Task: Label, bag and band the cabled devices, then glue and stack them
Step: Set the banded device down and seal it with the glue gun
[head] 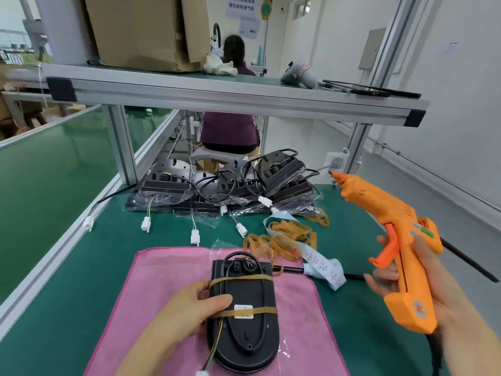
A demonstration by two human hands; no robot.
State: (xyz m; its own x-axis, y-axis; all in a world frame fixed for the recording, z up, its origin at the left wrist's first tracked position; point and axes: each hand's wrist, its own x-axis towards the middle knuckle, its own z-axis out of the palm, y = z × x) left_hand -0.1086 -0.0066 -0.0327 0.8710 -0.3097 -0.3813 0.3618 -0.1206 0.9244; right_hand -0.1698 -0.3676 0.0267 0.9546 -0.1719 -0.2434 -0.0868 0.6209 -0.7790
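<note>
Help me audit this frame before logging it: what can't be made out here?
Head view:
- Print on the white label of the rubber-banded black bagged device: too small.
- The device's white plug: cut by the bottom edge.
- Nozzle of the orange plastic glue gun in the right hand: too small to show glue.
- Its black cable: cut by the bottom edge.

One head-worn, wide-angle view.
The green surface (108,240) is seen from close above, faced forward and downward, with straight edges bowed outward.
</note>
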